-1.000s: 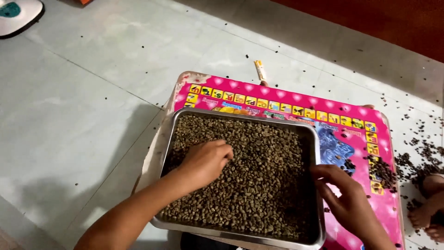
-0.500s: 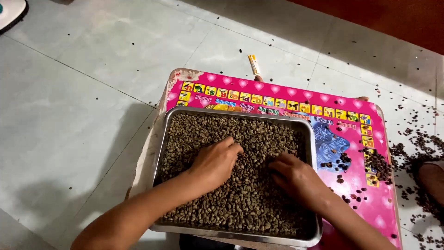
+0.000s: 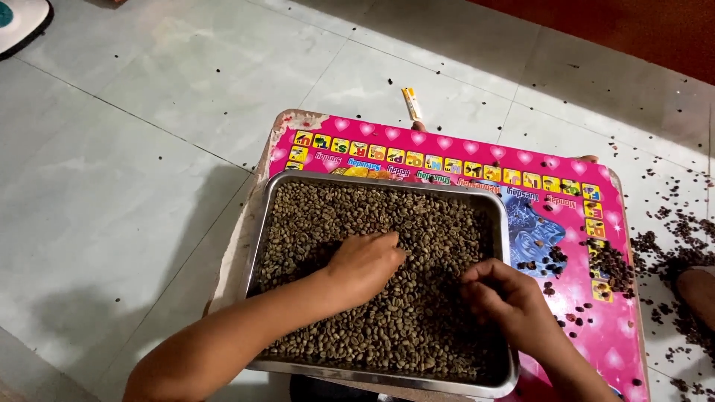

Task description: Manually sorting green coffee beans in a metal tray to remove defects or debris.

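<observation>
A rectangular metal tray (image 3: 261,223) full of greenish-brown beans (image 3: 417,223) rests on a small pink table (image 3: 447,145) with colourful pictures. My left hand (image 3: 365,264) lies palm down in the beans near the tray's middle, fingers curled into them. My right hand (image 3: 506,298) hovers over the right part of the tray, fingertips pinched together as if on a bean; the bean itself is too small to see.
Dark beans (image 3: 607,264) lie heaped on the table's right side and scattered over the tiled floor (image 3: 149,112) at right. A small yellow-and-white wrapper (image 3: 411,103) lies behind the table. A white object (image 3: 18,18) shows top left, a foot (image 3: 696,290) at the right edge.
My left hand has slid a little right across the beans. My right hand came into the tray from its right edge, then lifted and drew back rightward with fingers pinched.
</observation>
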